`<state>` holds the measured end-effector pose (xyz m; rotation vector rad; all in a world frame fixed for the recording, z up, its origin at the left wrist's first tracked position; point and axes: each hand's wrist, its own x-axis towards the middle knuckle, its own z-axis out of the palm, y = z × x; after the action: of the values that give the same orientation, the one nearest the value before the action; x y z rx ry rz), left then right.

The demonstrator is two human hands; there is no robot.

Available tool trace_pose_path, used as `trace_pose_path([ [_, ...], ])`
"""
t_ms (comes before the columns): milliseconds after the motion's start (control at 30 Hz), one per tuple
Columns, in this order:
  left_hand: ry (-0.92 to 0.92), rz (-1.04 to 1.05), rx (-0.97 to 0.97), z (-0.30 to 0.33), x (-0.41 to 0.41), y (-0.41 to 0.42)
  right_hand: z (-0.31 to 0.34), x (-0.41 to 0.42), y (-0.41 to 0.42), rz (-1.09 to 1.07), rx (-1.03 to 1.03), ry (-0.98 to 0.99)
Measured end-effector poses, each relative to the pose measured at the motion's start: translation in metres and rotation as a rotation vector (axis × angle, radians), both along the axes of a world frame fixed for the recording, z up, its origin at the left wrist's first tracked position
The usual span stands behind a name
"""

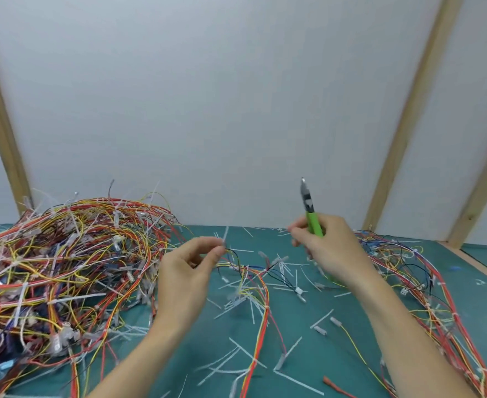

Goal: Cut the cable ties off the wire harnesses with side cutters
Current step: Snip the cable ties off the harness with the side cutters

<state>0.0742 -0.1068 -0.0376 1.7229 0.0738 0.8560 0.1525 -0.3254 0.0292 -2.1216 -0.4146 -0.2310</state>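
Green mat — right hand grips side cutters.

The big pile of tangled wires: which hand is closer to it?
Left. The left hand is right beside the big pile of tangled wires; the right hand, gripping the green side cutters, is farther off across the mat.

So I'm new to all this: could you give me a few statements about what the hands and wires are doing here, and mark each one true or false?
1. The right hand holds the green-handled side cutters. True.
2. The cutter tips point down into the mat. False: they point up, clear of the wires.
3. The left hand pinches a wire harness. True.
4. The big tangled pile of wires lies on the person's right. False: it lies on the left.
5. Cut white tie pieces litter the green mat. True.
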Motion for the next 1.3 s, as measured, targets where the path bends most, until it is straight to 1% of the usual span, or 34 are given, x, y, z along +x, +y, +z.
trace_pose_path([
  [33,-0.001,-0.017,0.072,0.002,-0.002,-0.004,0.005,-0.009,0.007,0.134,0.047,0.028],
  [67,-0.007,-0.026,0.139,0.004,-0.004,-0.008,0.006,-0.017,0.013,0.248,0.037,0.049],
  [133,-0.039,-0.019,0.249,0.007,-0.010,-0.016,0.002,-0.029,0.027,0.371,-0.041,0.038],
  [200,-0.060,0.013,0.313,0.011,-0.015,-0.020,-0.003,-0.036,0.037,0.385,-0.087,0.005],
  [300,-0.081,0.055,0.297,0.016,-0.017,-0.019,-0.007,-0.033,0.037,0.344,-0.005,0.034],
  [400,-0.103,0.093,0.297,0.015,-0.016,-0.016,-0.010,-0.032,0.036,0.368,0.013,0.081],
  [500,-0.212,0.251,0.464,0.008,-0.015,-0.017,-0.016,-0.032,0.044,0.318,0.034,0.092],
  [533,-0.241,0.269,0.496,0.005,-0.015,-0.018,-0.018,-0.032,0.046,0.293,0.062,0.106],
  [567,-0.227,0.237,0.482,0.001,-0.015,-0.019,-0.020,-0.030,0.049,0.269,0.100,0.130],
  [600,-0.166,0.181,0.430,-0.001,-0.014,-0.019,-0.022,-0.029,0.051,0.250,0.146,0.166],
  [667,0.023,0.053,0.305,-0.009,-0.009,-0.020,-0.028,-0.028,0.053,0.242,0.255,0.278],
  [700,0.103,-0.015,0.228,-0.012,-0.005,-0.020,-0.031,-0.028,0.055,0.253,0.297,0.337],
  [767,0.182,-0.144,0.014,-0.014,-0.002,-0.020,-0.038,-0.028,0.059,0.264,0.323,0.411],
  [833,0.203,-0.190,-0.128,-0.017,0.000,-0.018,-0.044,-0.027,0.063,0.245,0.312,0.428],
  [900,0.225,-0.193,-0.196,-0.020,0.001,-0.018,-0.048,-0.027,0.065,0.229,0.320,0.439],
  [1067,0.242,-0.190,-0.245,-0.023,0.003,-0.019,-0.054,-0.025,0.066,0.239,0.305,0.493],
  [1200,0.243,-0.151,-0.336,-0.024,0.005,-0.016,-0.049,-0.024,0.065,0.266,0.247,0.486],
  [1300,0.224,-0.154,-0.406,-0.025,0.007,-0.014,-0.040,-0.024,0.062,0.262,0.273,0.539],
])
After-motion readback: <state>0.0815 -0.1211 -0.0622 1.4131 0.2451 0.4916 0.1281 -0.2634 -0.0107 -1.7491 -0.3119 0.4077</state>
